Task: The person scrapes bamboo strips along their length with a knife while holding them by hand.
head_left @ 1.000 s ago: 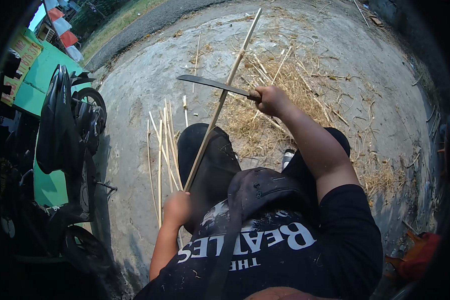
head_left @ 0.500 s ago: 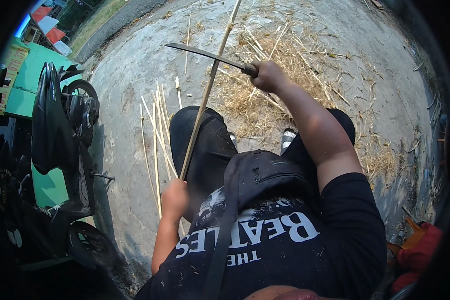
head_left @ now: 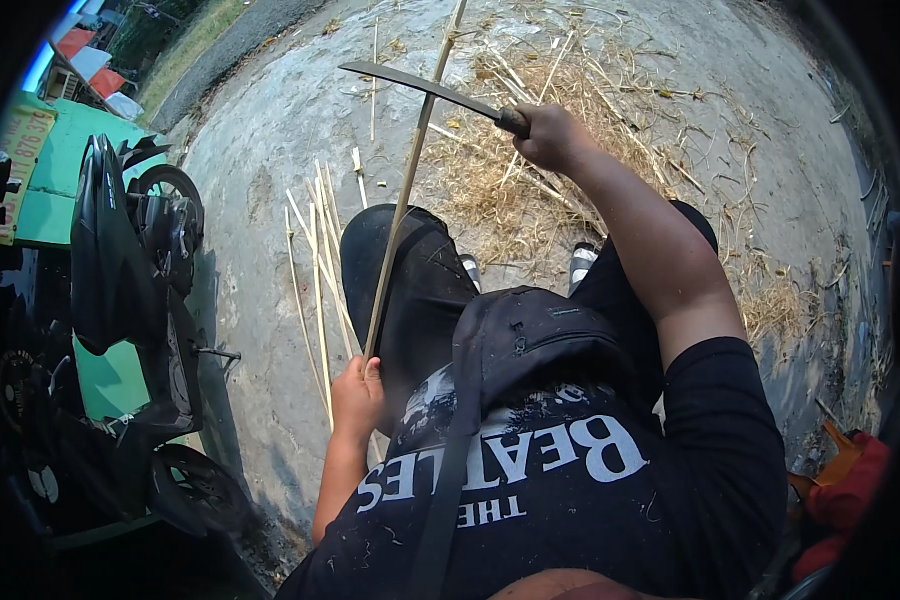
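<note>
- Both hands are gripping: the left hand (head_left: 357, 393) is holding the near end of a strip (head_left: 400, 215) in a closed fist, and the right hand (head_left: 558, 138) is clasping the handle (head_left: 513, 122) of a knife (head_left: 465, 101).
- The strip is slanting far over the left thigh (head_left: 425, 270), its far end running out of view; whether it is resting on the thigh is not clear.
- The knife is crossing the strip's far part, its tip pointing left.
- Good blade work is probably calling for a firm left fist, a shallow, even angle and light pressure; thigh and fingers are needing clearance from the edge.
- The right arm (head_left: 660, 230) is reaching far, elbow slightly bending, back of the hand showing.
- The left arm (head_left: 340, 485) is lying close to the body, forearm pointing far, thumb showing near the strip.
- Loose strips (head_left: 317, 290) are lying left on the ground (head_left: 250, 200); shavings (head_left: 480, 215) are spreading at far right of the strip.
</note>
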Demonstrator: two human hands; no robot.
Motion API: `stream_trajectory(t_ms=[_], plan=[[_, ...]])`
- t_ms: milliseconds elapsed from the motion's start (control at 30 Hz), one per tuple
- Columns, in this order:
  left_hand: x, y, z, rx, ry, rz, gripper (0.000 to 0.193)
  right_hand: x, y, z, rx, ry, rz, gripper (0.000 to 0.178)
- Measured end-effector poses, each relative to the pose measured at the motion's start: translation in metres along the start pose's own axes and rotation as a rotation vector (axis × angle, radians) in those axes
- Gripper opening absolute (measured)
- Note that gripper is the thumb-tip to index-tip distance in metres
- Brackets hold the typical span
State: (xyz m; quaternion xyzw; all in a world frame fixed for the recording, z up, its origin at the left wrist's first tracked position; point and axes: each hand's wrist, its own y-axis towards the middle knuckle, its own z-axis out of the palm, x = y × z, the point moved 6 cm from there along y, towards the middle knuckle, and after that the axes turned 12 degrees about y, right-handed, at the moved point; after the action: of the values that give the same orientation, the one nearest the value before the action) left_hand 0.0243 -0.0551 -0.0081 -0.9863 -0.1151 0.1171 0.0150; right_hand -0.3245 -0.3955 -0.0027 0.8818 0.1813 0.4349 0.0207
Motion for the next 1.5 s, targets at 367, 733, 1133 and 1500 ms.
stream_trajectory(t_ms=[367, 733, 1133, 1500], plan=[[0.008, 0.001, 0.009, -0.032, -0.078, 0.023, 0.045, -0.01, 0.013, -0.003, -0.102, 0.01, 0.06, 0.014], [0.022, -0.003, 0.01, 0.343, -0.667, -0.032, 0.044, 0.065, -0.011, 0.012, -0.064, -0.35, -0.661, 0.016], [0.03, 0.0, -0.005, 0.231, -0.29, 0.034, 0.049, -0.015, 0.014, -0.055, -0.203, -0.091, 0.013, 0.013], [0.018, -0.001, -0.011, 0.087, -0.068, 0.15, 0.041, -0.028, 0.016, -0.095, -0.427, 0.468, -0.019, 0.037]])
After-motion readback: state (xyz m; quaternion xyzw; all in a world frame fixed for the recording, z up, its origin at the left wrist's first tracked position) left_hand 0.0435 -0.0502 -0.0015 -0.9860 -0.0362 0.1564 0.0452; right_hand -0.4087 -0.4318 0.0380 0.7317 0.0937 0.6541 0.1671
